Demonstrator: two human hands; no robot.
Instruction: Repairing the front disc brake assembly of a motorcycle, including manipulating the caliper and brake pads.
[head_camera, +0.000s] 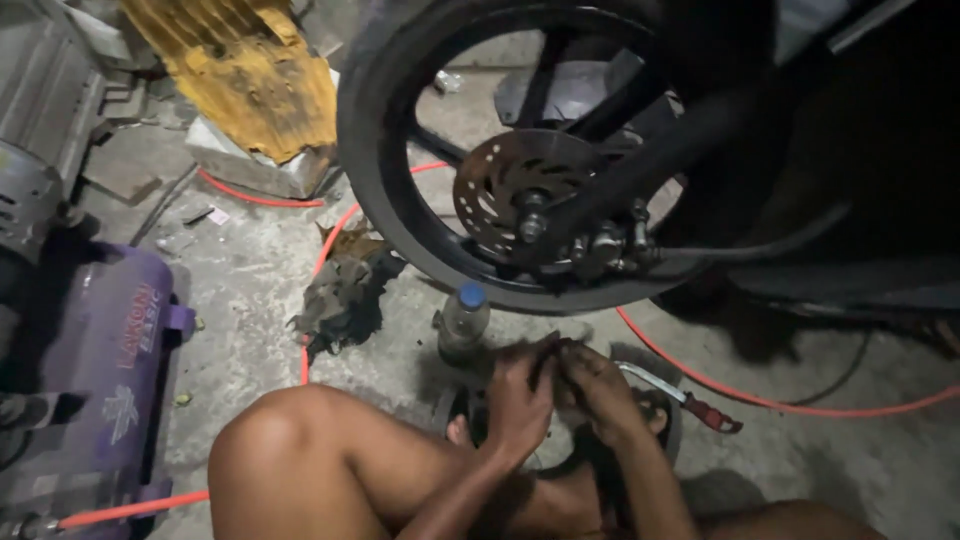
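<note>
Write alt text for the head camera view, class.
A squatting person's left hand and right hand meet, greasy, over something small and unclear, below a motorcycle wheel with a brake disc; a plastic bottle stands nearby.

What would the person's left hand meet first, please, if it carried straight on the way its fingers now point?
Probably the right hand: the left hand has its fingers aimed at it and they already seem to touch, though the dim light hides the exact contact.
</note>
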